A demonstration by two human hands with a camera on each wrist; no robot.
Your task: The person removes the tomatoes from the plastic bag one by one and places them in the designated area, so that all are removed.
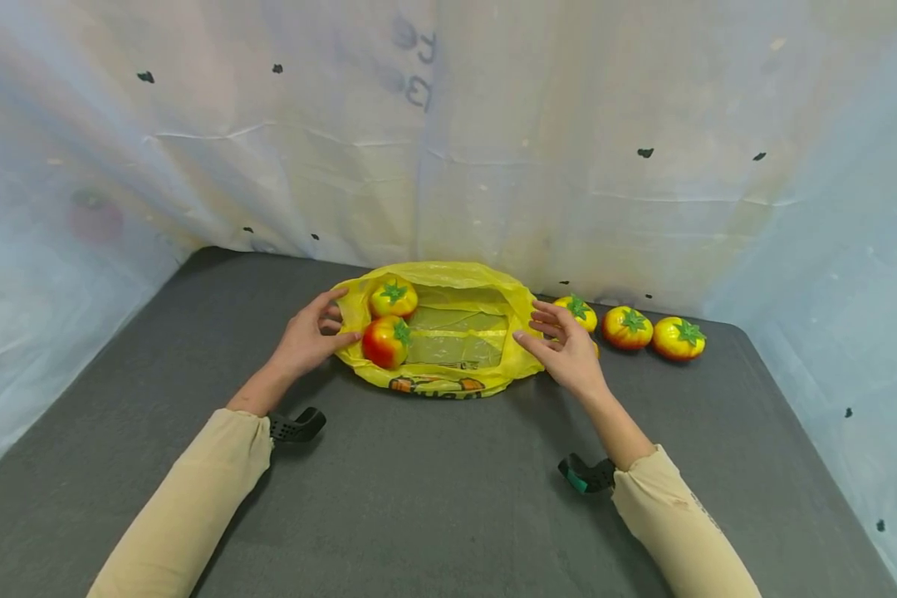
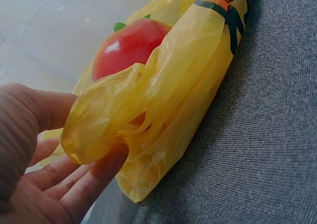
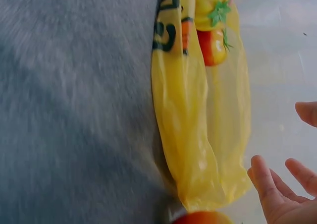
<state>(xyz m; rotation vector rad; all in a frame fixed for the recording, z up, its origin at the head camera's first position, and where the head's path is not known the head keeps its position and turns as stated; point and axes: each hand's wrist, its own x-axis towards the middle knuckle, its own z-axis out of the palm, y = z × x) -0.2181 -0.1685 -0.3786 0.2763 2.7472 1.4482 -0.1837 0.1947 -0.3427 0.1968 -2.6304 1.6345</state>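
Note:
A yellow plastic bag (image 1: 448, 386) with dark and orange print lies with its mouth spread wide. Inside its left end sit two red-and-yellow tomatoes, a rear one (image 1: 393, 299) and a front one (image 1: 384, 342), both with green leafy tops. My left hand (image 1: 310, 336) holds the bag's left end, its thumb on one side of the plastic and fingers on the other, as the left wrist view shows (image 2: 64, 179). Close by the bag's right rim is my right hand (image 1: 568, 353), fingers spread apart and nothing in its grasp; a gap separates it from the plastic in the right wrist view.
Right of the bag, several more tomatoes stand along the back, among them a middle one (image 1: 627, 328) and a far right one (image 1: 678, 339); my right hand partly covers others. The dark grey table (image 1: 433, 498) meets pale plastic sheeting (image 1: 493, 166) behind and at the sides.

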